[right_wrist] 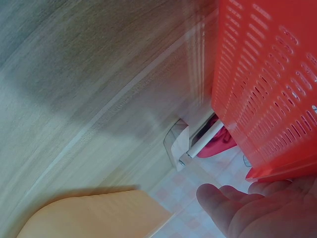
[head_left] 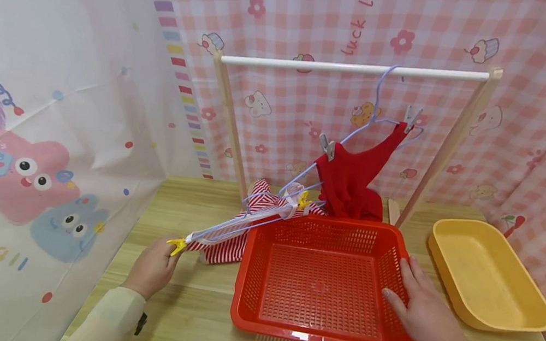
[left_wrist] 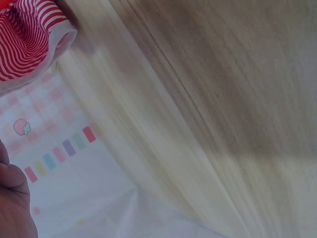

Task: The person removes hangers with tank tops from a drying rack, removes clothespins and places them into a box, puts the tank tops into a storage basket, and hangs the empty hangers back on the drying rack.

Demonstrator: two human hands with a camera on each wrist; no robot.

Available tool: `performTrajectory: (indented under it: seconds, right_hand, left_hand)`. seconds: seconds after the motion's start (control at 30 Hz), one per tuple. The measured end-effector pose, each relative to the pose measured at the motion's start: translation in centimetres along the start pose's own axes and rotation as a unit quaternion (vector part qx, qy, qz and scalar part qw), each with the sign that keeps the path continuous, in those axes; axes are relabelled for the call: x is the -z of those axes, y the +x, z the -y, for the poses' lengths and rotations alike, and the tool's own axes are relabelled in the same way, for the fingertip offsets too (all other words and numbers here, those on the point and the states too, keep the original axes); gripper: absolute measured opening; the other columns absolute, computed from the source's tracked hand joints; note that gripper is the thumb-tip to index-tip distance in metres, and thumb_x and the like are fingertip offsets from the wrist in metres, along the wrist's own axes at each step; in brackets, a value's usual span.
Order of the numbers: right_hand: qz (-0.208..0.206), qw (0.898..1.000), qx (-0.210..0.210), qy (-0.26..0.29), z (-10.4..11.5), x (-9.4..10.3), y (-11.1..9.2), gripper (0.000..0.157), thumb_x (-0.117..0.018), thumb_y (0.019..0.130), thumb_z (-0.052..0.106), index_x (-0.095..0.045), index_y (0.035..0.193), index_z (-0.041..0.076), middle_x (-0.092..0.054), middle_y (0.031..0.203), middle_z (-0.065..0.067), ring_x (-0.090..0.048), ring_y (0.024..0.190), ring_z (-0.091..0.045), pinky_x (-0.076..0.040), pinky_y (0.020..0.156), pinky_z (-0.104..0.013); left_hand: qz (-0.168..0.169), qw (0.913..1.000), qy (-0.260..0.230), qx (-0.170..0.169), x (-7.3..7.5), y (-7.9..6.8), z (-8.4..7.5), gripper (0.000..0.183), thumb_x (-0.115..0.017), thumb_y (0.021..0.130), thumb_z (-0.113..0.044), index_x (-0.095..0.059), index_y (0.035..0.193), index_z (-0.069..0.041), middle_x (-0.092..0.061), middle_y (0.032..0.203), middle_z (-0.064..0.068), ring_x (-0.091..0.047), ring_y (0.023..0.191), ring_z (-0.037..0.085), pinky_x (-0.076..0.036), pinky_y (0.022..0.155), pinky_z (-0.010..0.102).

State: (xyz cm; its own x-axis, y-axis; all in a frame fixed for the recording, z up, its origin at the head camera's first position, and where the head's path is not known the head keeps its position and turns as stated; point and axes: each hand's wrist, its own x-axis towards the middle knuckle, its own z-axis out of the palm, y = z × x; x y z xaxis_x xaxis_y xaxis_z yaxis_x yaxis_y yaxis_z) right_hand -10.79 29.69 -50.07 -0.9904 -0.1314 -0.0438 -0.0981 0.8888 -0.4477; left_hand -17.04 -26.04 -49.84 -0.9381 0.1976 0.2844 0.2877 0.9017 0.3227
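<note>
My left hand (head_left: 152, 268) grips the near end of a lilac clothes hanger (head_left: 228, 225), beside a yellow clothespin (head_left: 178, 246). A red-and-white striped garment (head_left: 226, 248) with a white edge hangs from it, pinned by another yellow clothespin (head_left: 303, 200). In the left wrist view the garment (left_wrist: 29, 39) shows at the upper left, and only part of the hand (left_wrist: 15, 198) is visible. With the thumb inside and the fingers outside, my right hand (head_left: 424, 311) holds the right rim of a red perforated basket (head_left: 320, 293); the basket's side (right_wrist: 267, 94) fills the right wrist view's upper right.
Behind the basket stands a drying rack with a white bar (head_left: 312, 65). A second lilac hanger (head_left: 377, 101) hooks over it, carrying a red garment (head_left: 354, 173) held by grey clothespins (head_left: 327, 146). A yellow tray (head_left: 490, 274) lies at right on the wooden table (head_left: 191, 305).
</note>
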Motion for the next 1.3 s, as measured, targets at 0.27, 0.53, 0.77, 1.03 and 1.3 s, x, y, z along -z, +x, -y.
performTrajectory:
  seconds: [0.27, 0.53, 0.77, 1.03, 1.3]
  right_hand:
    - [0.004, 1.0, -0.001, 0.006, 0.1, 0.1, 0.0, 0.092, -0.056, 0.106, 0.054, -0.018, 0.164, -0.007, -0.013, 0.171, -0.034, -0.021, 0.153, -0.059, -0.027, 0.116, -0.076]
    - [0.002, 1.0, 0.0, 0.009, 0.1, 0.1, 0.0, 0.091, -0.056, 0.106, 0.053, -0.018, 0.164, -0.007, -0.011, 0.171, -0.034, -0.021, 0.153, -0.059, -0.027, 0.116, -0.076]
    - [0.007, 1.0, -0.004, 0.004, -0.1, 0.0, 0.0, 0.092, -0.055, 0.106, 0.055, -0.018, 0.164, -0.006, -0.012, 0.171, -0.034, -0.021, 0.153, -0.059, -0.028, 0.115, -0.076]
    - [0.01, 1.0, -0.006, 0.005, -0.2, 0.0, 0.1, 0.093, -0.054, 0.106, 0.055, -0.016, 0.165, -0.006, -0.011, 0.171, -0.034, -0.02, 0.153, -0.059, -0.027, 0.116, -0.076]
    - [0.012, 1.0, -0.007, 0.006, -0.2, 0.0, 0.1, 0.093, -0.053, 0.106, 0.056, -0.014, 0.165, -0.005, -0.01, 0.171, -0.034, -0.02, 0.153, -0.06, -0.026, 0.115, -0.077]
  left_hand:
    - [0.011, 0.9998, 0.005, -0.016, 0.1, 0.5, 0.2, 0.012, -0.064, 0.102, -0.01, -0.073, 0.108, -0.003, -0.075, 0.11, 0.016, -0.072, 0.106, 0.039, -0.056, 0.095, 0.057]
    - [0.01, 0.9993, 0.007, -0.034, 0.0, 0.8, 0.2, 0.01, -0.064, 0.102, -0.01, -0.073, 0.099, -0.01, -0.076, 0.109, 0.011, -0.071, 0.107, 0.036, -0.057, 0.096, 0.056]
    - [0.0, 0.999, 0.012, -0.043, 0.1, 1.0, 0.1, 0.012, -0.064, 0.102, -0.01, -0.075, 0.106, -0.012, -0.077, 0.111, 0.01, -0.072, 0.108, 0.034, -0.056, 0.098, 0.055]
    - [0.006, 0.9987, 0.009, -0.051, 0.3, 1.4, -0.5, 0.024, -0.062, 0.1, -0.004, -0.076, 0.118, -0.01, -0.078, 0.117, 0.009, -0.071, 0.112, 0.035, -0.055, 0.101, 0.055]
    - [0.005, 0.998, -0.006, -0.063, 0.6, 1.9, -1.6, 0.022, -0.059, 0.101, -0.003, -0.076, 0.113, -0.008, -0.078, 0.114, 0.008, -0.071, 0.11, 0.033, -0.055, 0.1, 0.054]
